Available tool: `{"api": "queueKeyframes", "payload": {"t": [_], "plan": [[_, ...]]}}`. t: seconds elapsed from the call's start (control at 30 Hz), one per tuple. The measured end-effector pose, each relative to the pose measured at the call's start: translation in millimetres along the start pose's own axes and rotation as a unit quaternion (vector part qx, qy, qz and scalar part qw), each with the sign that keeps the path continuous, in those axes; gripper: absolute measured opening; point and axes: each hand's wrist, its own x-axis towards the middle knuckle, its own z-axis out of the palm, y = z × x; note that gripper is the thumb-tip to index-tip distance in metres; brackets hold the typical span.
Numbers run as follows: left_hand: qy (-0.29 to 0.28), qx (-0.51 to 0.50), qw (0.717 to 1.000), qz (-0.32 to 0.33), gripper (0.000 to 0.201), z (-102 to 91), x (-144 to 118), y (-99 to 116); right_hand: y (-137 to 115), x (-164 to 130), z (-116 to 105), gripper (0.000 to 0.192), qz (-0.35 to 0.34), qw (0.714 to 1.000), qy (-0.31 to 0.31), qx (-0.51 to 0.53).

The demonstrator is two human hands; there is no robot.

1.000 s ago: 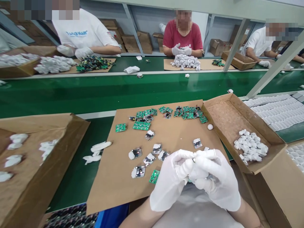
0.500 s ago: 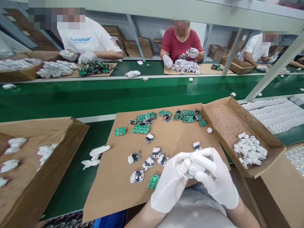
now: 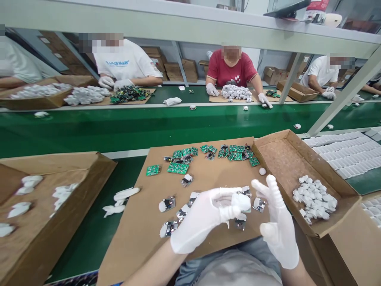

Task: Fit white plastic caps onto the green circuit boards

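The gloved left hand [image 3: 205, 212], just below the centre of the frame, grasps a white plastic piece [image 3: 242, 201] between its fingers, over a brown cardboard sheet [image 3: 133, 238]. The gloved right hand [image 3: 279, 226], in the lower right, is released, its thumb and fingers spread, apart from that piece. Partly white-covered circuit boards [image 3: 169, 203] lie on the sheet around the left hand; bare green circuit boards [image 3: 177, 168] lie farther up near the centre. A cardboard tray [image 3: 282, 153] at the right holds a heap of small white parts [image 3: 315, 200]. The green counter [image 3: 86, 226] shows in the lower left.
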Motion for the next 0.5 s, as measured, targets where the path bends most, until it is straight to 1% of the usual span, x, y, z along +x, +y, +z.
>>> {"api": "queueKeyframes", "payload": {"t": [0.07,0.1,0.17,0.27,0.33,0.4,0.5], "plan": [[0.051,0.089,0.994,0.037,0.035,-9.8,25.7,3.4,3.5,-5.0,-9.7,0.079,-0.012,1.0,0.025,0.006],[0.082,0.156,0.982,0.067,0.03,-15.9,42.9,6.9,5.6,-8.2,-14.5,0.074,-0.016,0.999,0.038,0.003],[0.12,0.199,0.968,0.092,0.025,-28.5,81.2,17.9,10.2,-15.5,-22.6,0.066,-0.02,0.998,0.064,-0.01],[0.155,0.25,0.949,0.114,0.035,-43.3,131.3,40.0,16.5,-27.8,-28.7,0.061,0.001,0.996,0.085,-0.034],[0.168,0.287,0.935,0.125,0.039,-49.1,152.9,52.9,21.4,-36.6,-30.5,0.06,0.029,0.994,0.094,-0.042],[0.174,0.326,0.92,0.131,0.041,-54.0,167.6,62.1,28.3,-44.9,-33.8,0.061,0.045,0.991,0.11,-0.06],[0.168,0.386,0.899,0.124,0.04,-65.0,186.3,70.2,38.2,-51.5,-48.7,0.062,0.063,0.98,0.141,-0.125]]}}
